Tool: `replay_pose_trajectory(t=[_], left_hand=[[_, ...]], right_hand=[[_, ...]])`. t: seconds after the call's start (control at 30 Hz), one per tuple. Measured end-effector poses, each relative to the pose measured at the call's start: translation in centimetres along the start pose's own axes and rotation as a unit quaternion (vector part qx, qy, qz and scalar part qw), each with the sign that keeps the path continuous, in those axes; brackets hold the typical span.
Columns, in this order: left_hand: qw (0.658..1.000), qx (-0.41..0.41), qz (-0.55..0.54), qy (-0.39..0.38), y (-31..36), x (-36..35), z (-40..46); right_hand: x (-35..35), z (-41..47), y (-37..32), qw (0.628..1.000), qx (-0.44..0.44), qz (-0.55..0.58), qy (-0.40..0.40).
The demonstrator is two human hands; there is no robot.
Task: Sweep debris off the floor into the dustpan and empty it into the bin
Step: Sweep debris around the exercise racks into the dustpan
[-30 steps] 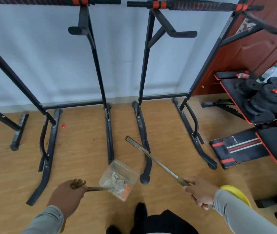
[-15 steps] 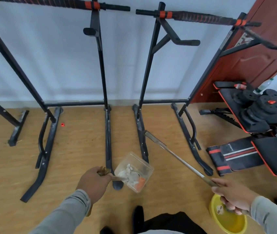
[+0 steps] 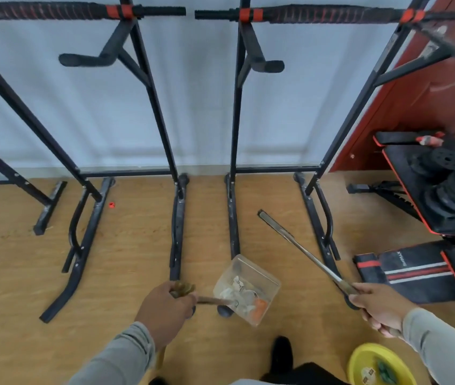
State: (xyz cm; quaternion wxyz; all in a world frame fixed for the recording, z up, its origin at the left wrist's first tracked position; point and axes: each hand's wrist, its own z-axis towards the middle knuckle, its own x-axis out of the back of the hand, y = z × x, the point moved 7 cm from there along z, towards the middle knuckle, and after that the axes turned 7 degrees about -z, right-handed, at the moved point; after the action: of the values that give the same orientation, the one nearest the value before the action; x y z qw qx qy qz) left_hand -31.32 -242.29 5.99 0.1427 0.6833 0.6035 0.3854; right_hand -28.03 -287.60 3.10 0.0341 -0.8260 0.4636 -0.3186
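My left hand (image 3: 165,309) grips the handle of a clear plastic dustpan (image 3: 245,290), held above the wooden floor. The pan carries white scraps and an orange piece (image 3: 259,308). My right hand (image 3: 379,307) grips a long thin broom handle (image 3: 304,248) that slants up and left over the floor; its head is out of view. A yellow bin (image 3: 379,368) stands at the bottom right, below my right forearm, with small items inside. A small red bit (image 3: 111,204) lies on the floor by a rack foot.
Black pull-up racks (image 3: 177,218) stand along the white wall with feet spread over the floor. A weight bench with black plates (image 3: 448,195) sits at the right beside a red door. My dark shoe (image 3: 281,354) shows at the bottom.
The view swung left and the racks shifted right in frame. The dustpan stays level in my left hand. The yellow bin now sits lower right, farther under my right arm.
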Motion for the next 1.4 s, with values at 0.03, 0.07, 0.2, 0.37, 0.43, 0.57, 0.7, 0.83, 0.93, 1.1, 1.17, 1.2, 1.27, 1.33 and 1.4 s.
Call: replay_pose_trajectory(t=[0.03,0.07,0.2,0.37,0.43,0.57,0.7,0.83,0.93,1.1,1.17,1.2,1.27,1.33,1.4], left_hand=[[1.000,0.010,-0.004,0.009,0.4,-1.7,-0.2],[1.000,0.016,-0.005,0.014,0.9,-3.3,-0.3],[0.999,0.021,-0.006,0.029,2.8,-8.5,-0.6],[0.999,0.029,-0.014,0.040,4.7,-11.2,0.3],[0.999,0.021,-0.017,0.035,5.2,-11.9,1.2],[1.000,0.013,-0.025,0.013,5.9,-14.0,2.8],[0.999,0.009,-0.044,0.023,7.6,-16.4,3.2],[0.997,0.034,-0.049,0.041,9.6,-19.1,5.4],[0.996,0.056,-0.048,0.058,11.2,-21.5,7.2],[0.991,0.090,-0.059,0.085,13.8,-26.4,10.2],[0.987,0.107,-0.065,0.100,14.3,-28.0,11.8],[0.984,0.117,-0.073,0.108,14.4,-28.7,12.8],[0.980,0.130,-0.079,0.125,14.2,-29.8,14.9],[0.978,0.145,-0.073,0.130,14.0,-30.9,16.7],[0.976,0.163,-0.068,0.125,13.5,-31.9,18.2]], right_hand=[[0.9,1.2,0.2,1.000,-0.003,-0.004,-0.009],[1.9,2.3,0.3,1.000,-0.006,-0.012,-0.018],[5.2,4.6,-0.6,0.998,0.002,-0.020,-0.054],[7.3,5.6,-1.7,0.997,0.007,-0.025,-0.066],[7.7,5.9,-1.7,0.998,0.003,-0.020,-0.056],[7.7,6.4,-1.9,0.998,0.011,-0.034,-0.046],[9.0,8.0,-3.0,0.999,0.015,-0.025,-0.044],[11.8,12.8,-5.8,0.999,0.012,-0.022,-0.036],[13.5,17.4,-7.6,0.998,-0.011,-0.032,-0.046],[16.2,24.6,-11.0,0.993,0.031,-0.099,-0.058],[16.8,27.8,-12.6,0.991,0.044,-0.108,-0.066],[16.9,29.7,-13.6,0.989,0.049,-0.123,-0.069],[16.6,33.9,-16.0,0.980,0.067,-0.173,-0.066],[15.8,38.0,-18.7,0.967,0.085,-0.232,-0.058],[14.4,41.0,-21.8,0.949,0.111,-0.288,-0.055]])
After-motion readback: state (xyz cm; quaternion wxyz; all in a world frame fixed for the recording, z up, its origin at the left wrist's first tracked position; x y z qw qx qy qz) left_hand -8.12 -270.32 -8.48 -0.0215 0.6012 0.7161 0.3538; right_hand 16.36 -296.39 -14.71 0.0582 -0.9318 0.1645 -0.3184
